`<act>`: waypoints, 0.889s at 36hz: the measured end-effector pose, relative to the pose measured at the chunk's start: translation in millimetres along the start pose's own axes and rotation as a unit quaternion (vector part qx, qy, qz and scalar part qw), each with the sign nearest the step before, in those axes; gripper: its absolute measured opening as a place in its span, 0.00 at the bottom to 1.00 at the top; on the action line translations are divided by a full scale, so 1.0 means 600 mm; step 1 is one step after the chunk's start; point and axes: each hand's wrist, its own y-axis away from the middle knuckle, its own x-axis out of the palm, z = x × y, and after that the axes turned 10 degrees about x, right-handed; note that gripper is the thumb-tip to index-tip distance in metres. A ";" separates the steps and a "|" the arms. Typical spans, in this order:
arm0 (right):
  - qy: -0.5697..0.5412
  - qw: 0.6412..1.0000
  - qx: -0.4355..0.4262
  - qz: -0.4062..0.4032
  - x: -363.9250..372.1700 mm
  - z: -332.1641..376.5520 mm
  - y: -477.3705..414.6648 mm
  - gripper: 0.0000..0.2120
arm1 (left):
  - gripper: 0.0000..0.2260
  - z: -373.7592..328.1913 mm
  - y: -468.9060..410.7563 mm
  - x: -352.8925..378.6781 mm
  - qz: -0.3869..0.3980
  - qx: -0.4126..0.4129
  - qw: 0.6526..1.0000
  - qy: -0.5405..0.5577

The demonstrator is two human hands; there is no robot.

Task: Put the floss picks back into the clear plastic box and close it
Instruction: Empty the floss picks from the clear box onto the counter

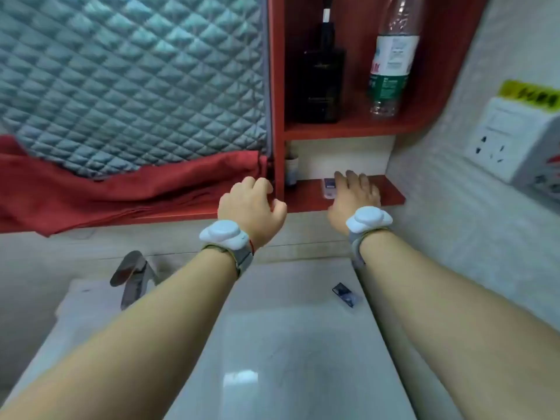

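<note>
Closest to me, below the red shelf (391, 194), is a white sink (288, 344). Both my bare arms reach over it toward the shelf. A small dark packet (344, 294) lies on the sink's rim, below the shelf and just beside my right arm. It is too blurry for me to tell what it is. A shiny tap (133, 274) stands lower than the shelf and well to its left. My left hand (248, 204) hangs in the air just left of the shelf's bottom board. Its fingers are curled in, and I cannot tell if anything is inside them. My right hand (354, 192) is on the bottom board of the shelf, with its fingers straight and a little apart, gripping nothing. It lies over the clear plastic box (328, 187), which sits on that board and peeks out at the hand's left side. I cannot tell if the lid is up or down, and what is in the box is too blurry to see. A little bottle (291, 171) stands at the left end of the same board. One level up in the shelf stand a dark bottle (321, 80) and a clear water bottle (391, 62). Left of the shelf lies a red cloth (91, 189), with a blue quilted cover (130, 80) above it. Right of the shelf, a white socket (509, 140) is on the wall.
</note>
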 end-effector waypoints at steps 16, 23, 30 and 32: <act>0.047 0.995 -0.018 -0.085 0.019 -0.023 0.011 0.16 | 0.12 -0.037 0.032 0.056 0.033 0.008 0.992 0.119; -0.144 0.981 0.047 -0.123 0.041 -0.013 0.115 0.15 | 0.11 -0.059 0.085 0.099 0.124 -0.088 0.940 0.307; -0.212 0.969 0.127 -0.016 0.087 -0.004 0.240 0.15 | 0.11 -0.071 0.172 0.117 0.204 -0.246 0.793 0.519; -0.230 0.964 0.129 0.028 0.110 -0.003 0.277 0.17 | 0.13 -0.073 0.198 0.127 0.234 -0.252 0.758 0.555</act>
